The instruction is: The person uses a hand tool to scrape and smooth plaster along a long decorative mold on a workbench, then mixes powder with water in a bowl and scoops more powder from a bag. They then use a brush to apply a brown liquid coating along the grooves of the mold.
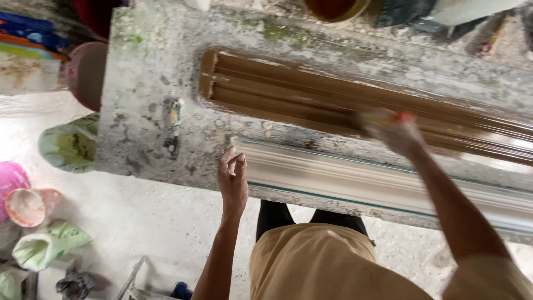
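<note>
On the stained grey concrete surface (150, 72) lies a long brown ribbed moulding form (333, 100), wet and glossy, running from upper left to the right edge. Beside it, nearer the person, rests a pale cream cornice moulding (361, 178) of matching profile. The right hand (391, 130) is over the brown form, blurred; its grip appears closed on a small object showing a red tip (405, 116) — what the object is cannot be told. The left hand (232, 180) hovers at the near end of the cream moulding, fingers loosely curled, holding nothing, seemingly not quite touching.

A small dirty scraper-like tool (173, 128) lies on the surface left of both mouldings. On the floor at left sit green sacks (69, 144) and a pink bucket with white residue (30, 205).

Judgement: coating work on the brown form would go best in long strokes following the ribs — keeping every groove evenly covered, with the free hand kept clear of the wet face.
</note>
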